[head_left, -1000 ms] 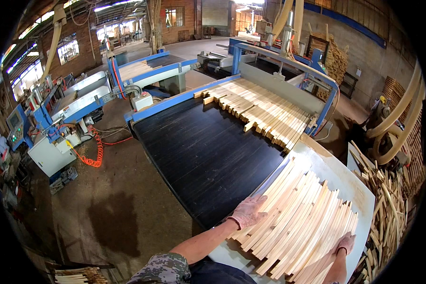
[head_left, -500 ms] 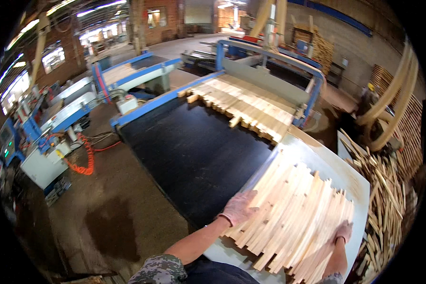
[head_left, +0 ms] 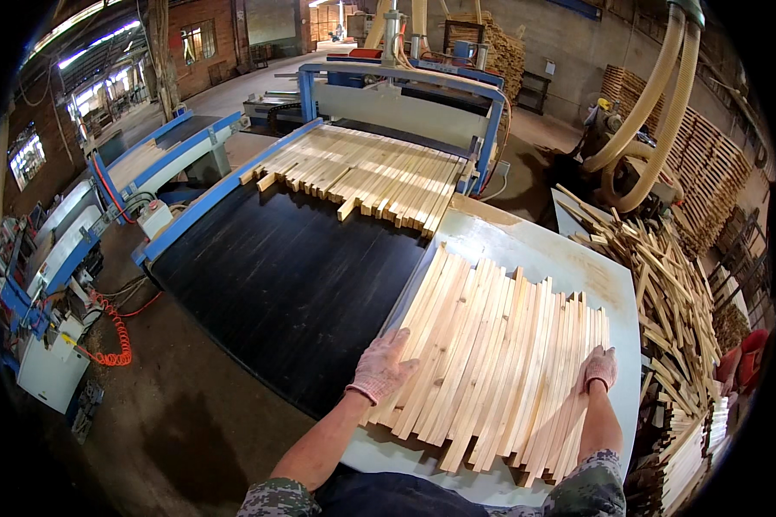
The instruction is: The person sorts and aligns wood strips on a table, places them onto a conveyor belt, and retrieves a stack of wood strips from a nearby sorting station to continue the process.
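Observation:
A broad batch of pale wooden strips [head_left: 491,362] lies side by side on a light grey metal table [head_left: 578,258], their ends uneven. Along its left side rests my left hand [head_left: 384,365], in a pinkish knit glove, fingers stretched and somewhat apart. My right hand [head_left: 600,367], gloved alike, lies flat against the outermost strips on the right, fingers pointing away from me. The batch sits between both palms. Left of the table runs a black conveyor belt [head_left: 284,284]. At its far end a second row of strips [head_left: 362,172] lies close together before a blue-framed machine [head_left: 405,73].
A blue side rail [head_left: 224,194] borders the belt. Beyond the table's right edge is a heap of loose strips [head_left: 664,302], with thick beige hoses [head_left: 655,112] above. An orange coiled air hose [head_left: 112,345] hangs by the equipment at left.
My view has turned to the right, so the scene sits further left. Both hands stay at the sides of the batch; the right hand's fingers show more plainly now.

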Action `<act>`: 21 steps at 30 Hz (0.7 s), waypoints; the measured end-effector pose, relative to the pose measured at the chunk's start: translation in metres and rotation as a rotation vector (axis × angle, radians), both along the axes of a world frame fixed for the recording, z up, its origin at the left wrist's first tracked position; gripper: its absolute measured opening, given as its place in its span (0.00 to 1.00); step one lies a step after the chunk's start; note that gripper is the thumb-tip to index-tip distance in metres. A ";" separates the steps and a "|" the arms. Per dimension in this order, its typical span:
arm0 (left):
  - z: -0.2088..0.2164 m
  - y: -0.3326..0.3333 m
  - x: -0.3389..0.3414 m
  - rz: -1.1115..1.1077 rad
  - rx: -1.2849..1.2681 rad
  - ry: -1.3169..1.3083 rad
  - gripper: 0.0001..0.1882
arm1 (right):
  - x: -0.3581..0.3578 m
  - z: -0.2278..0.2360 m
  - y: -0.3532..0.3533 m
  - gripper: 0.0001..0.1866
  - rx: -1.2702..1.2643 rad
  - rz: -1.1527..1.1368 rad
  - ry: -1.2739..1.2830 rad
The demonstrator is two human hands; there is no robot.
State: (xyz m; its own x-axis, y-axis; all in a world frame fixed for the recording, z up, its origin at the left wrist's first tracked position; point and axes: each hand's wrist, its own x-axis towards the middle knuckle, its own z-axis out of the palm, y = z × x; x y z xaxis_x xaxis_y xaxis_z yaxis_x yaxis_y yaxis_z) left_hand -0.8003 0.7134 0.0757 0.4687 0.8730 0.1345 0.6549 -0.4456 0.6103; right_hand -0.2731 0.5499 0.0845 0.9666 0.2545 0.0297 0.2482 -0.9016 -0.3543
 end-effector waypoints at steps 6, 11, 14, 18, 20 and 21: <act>0.004 -0.001 0.001 0.002 -0.024 -0.011 0.43 | 0.010 -0.006 -0.002 0.36 -0.029 0.000 0.000; -0.003 0.000 0.000 0.007 0.007 -0.004 0.42 | 0.004 -0.003 0.002 0.38 -0.022 -0.016 0.028; -0.003 0.001 0.001 -0.003 0.003 -0.010 0.42 | 0.012 -0.008 0.000 0.38 -0.009 -0.017 0.014; 0.002 0.000 0.001 -0.005 -0.024 0.012 0.43 | 0.019 -0.018 -0.002 0.36 -0.011 -0.010 -0.036; 0.007 -0.001 -0.001 -0.001 -0.038 0.023 0.43 | 0.013 -0.015 0.000 0.36 -0.018 0.004 -0.042; 0.009 -0.001 -0.001 0.000 -0.035 0.023 0.42 | 0.008 -0.011 0.003 0.36 -0.009 0.012 -0.043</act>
State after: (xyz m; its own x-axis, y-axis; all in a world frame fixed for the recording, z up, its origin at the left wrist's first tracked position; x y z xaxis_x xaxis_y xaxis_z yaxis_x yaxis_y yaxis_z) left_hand -0.8009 0.7128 0.0850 0.4714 0.8770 0.0929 0.6686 -0.4241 0.6108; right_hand -0.2649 0.5525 0.0739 0.9613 0.2668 0.0690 0.2743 -0.9014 -0.3350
